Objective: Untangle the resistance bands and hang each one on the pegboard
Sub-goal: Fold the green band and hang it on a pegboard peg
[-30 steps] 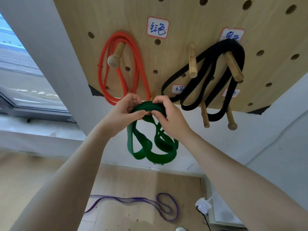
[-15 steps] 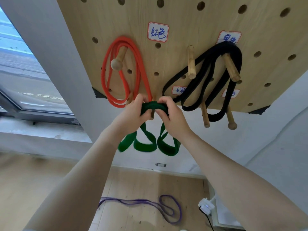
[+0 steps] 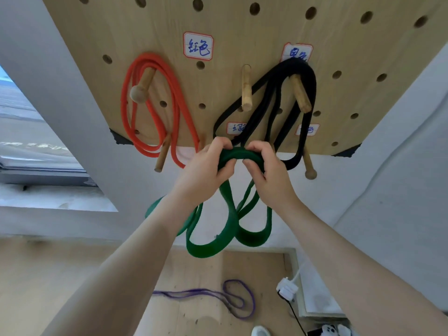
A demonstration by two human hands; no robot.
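1. The left hand (image 3: 206, 173) is in the middle of the frame. Its fingers and thumb are curled around the top of the green resistance band (image 3: 228, 229), gripping it tight.
2. The right hand (image 3: 269, 175) is just beside the left hand. Its fingers and thumb pinch the same top bend of the green band.
3. The top of the green band makes a small arch between the two hands, just below the bottom edge of the wooden pegboard (image 3: 242, 23).
4. The rest of the green band hangs straight down from the hands in a few long loops. Its long way runs up and down, and the loops cross over each other.
5. The red resistance band (image 3: 155, 98) hangs on a round-tipped peg (image 3: 141, 87) at the upper left of the frame. Its loops hang down past the board's bottom edge.
6. The black resistance band (image 3: 288, 98) hangs on a wooden peg (image 3: 300, 93) at the upper right of the frame. It loops down behind the hands.
7. A purple resistance band (image 3: 232, 299) lies flat on the wooden floor (image 3: 48, 275) at the bottom of the frame, stretched out sideways.
8. A white plug (image 3: 287, 289) with a black cord sits on the floor near the lower right.
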